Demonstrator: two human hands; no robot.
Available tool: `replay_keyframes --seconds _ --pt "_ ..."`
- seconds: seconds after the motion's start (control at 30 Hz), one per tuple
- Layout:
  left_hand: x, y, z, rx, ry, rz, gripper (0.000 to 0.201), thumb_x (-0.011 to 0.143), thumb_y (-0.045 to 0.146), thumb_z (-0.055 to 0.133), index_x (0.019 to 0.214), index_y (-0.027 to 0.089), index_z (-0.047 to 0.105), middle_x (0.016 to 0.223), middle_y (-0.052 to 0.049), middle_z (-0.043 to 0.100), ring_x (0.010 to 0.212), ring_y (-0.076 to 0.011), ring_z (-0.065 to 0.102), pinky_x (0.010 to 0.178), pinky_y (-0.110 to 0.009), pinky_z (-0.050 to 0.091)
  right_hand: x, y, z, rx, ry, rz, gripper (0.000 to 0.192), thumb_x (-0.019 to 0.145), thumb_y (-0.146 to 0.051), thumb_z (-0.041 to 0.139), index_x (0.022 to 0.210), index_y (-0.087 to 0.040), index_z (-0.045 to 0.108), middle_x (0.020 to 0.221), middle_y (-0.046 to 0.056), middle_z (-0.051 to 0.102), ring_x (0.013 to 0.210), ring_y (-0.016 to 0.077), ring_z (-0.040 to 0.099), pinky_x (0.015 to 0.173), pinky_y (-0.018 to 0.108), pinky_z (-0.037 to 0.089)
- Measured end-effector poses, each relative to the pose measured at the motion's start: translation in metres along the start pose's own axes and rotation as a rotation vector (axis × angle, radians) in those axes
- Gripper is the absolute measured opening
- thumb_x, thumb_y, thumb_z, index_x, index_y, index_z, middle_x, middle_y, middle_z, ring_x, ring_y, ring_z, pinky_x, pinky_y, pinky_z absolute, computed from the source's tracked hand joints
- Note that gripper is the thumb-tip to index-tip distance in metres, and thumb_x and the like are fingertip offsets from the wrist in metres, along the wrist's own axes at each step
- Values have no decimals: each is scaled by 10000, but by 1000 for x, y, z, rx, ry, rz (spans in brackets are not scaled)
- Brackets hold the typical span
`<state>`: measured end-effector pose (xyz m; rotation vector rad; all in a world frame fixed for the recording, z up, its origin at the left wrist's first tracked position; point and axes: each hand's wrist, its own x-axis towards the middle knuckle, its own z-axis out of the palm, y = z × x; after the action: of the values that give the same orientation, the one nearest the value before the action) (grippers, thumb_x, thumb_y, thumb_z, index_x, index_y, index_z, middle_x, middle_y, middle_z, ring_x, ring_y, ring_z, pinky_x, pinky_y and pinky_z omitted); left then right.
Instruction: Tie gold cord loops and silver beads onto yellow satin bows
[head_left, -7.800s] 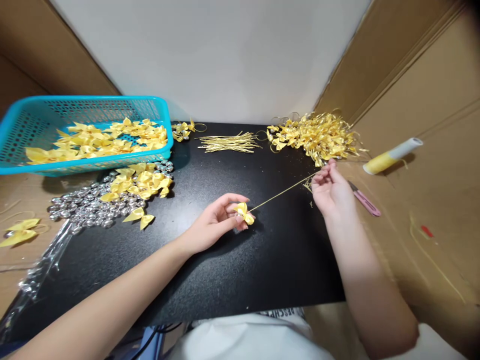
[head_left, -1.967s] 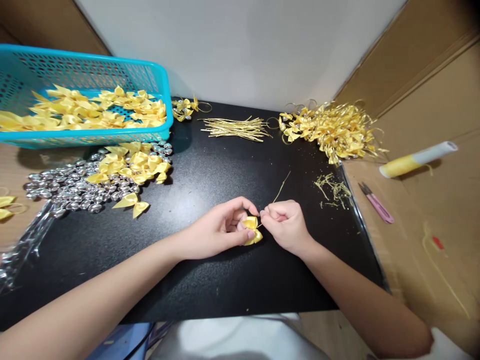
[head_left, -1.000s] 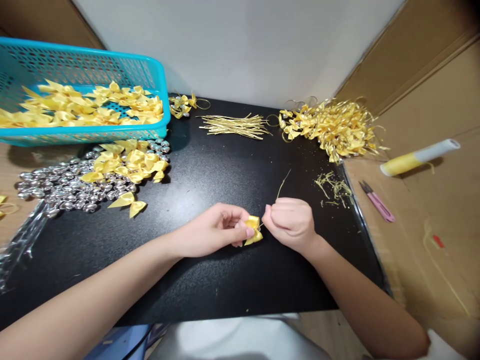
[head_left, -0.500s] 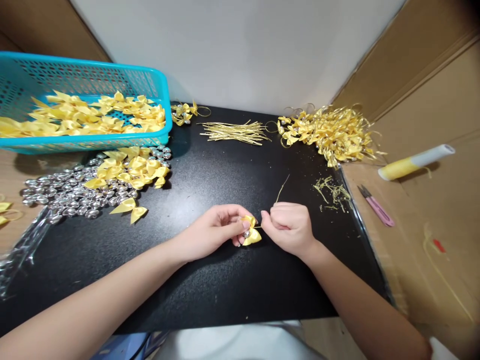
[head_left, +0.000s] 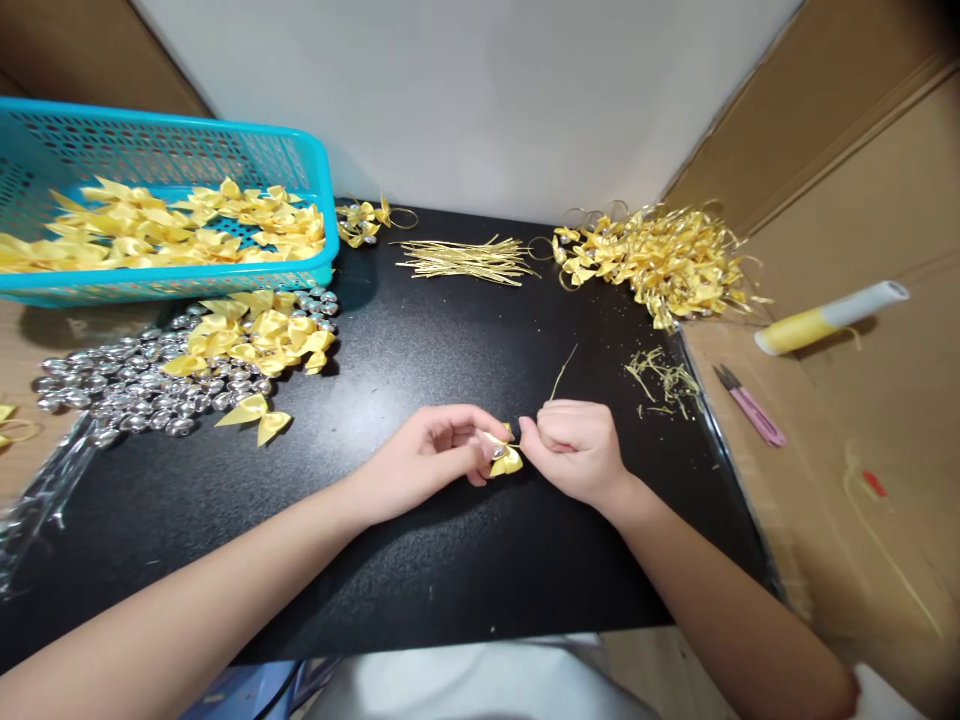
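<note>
Near the front edge of the black table (head_left: 420, 580), two hands met over one yellow bow (head_left: 507, 461). The left hand (head_left: 427, 462) pinched the bow, fingers clamped; the right hand (head_left: 576, 450) closed its fingers on one gold thread (head_left: 564, 370). One blue basket (head_left: 300, 160) sat at the back left corner, one pair of scissors (head_left: 748, 404) beyond the right edge.

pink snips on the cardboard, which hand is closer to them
Right. The right hand is on the black mat, just left of the pink snips; the left hand lies farther left, beyond the yellow bow.
</note>
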<state>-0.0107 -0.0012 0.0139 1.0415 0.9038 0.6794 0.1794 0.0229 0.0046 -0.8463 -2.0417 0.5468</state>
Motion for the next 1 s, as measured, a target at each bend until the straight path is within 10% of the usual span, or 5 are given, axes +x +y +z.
replay_keyframes --seconds 1.0 --pt "-2 -4 9 86 186 74 140 767 250 714 869 160 745 797 -19 723 701 -94 585 640 -183 460 0 9 -5 -61 -22 -135 463 838 -36 498 575 -202 155 537 -56 190 490 87 187 489 255 221"
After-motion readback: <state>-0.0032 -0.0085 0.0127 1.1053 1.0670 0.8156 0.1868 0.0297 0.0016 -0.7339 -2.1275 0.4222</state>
